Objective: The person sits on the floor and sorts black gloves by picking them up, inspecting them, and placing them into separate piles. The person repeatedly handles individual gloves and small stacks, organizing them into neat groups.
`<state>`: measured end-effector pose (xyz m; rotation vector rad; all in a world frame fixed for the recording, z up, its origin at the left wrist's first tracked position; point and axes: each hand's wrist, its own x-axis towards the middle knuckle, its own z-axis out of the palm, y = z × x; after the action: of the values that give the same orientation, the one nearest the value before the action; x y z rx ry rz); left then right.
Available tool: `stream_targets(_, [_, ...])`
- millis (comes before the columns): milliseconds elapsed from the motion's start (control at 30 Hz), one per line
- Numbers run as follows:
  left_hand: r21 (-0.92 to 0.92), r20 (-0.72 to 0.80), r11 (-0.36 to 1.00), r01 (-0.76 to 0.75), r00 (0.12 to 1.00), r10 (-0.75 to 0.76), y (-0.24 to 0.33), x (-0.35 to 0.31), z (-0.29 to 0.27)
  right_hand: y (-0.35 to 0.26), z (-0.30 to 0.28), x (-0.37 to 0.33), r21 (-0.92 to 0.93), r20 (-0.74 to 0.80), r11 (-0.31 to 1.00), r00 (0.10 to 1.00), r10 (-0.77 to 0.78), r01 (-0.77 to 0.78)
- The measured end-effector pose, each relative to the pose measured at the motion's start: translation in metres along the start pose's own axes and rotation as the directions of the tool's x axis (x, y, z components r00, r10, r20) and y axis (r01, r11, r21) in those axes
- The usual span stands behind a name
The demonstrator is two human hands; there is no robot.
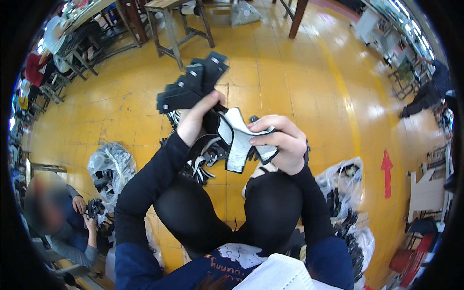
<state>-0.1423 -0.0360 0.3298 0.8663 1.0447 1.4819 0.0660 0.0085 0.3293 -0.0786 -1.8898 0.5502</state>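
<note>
Above the knees in the head view, the left hand [195,121] is closed around a fanned stack of black cut pieces [193,84], while the right hand [282,142] pinches a white-and-black shoe-upper piece [237,140] between thumb and fingers. Clear plastic bags [112,166], seemingly holding similar pieces, sit on the yellow floor [290,82].

Factory workshop: yellow floor [290,82], wooden workbenches [169,14], bagged black cut pieces [111,169]
</note>
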Motion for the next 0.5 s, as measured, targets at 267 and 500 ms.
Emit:
stream_targets(267, [-0.292, -0.232, 0.948, -0.126, 0.971, 0.058, -0.004, 0.006, -0.013, -0.002, -0.051, -0.092, 0.386, -0.574, 0.908, 0.729, 0.374, -0.162])
stream_targets(500, [-0.300, -0.182, 0.954, -0.021, 0.983, -0.036, 0.002, -0.015, -0.047, -0.009, -0.121, -0.185, 0.073, -0.626, 0.661, 0.482, 0.613, -0.746])
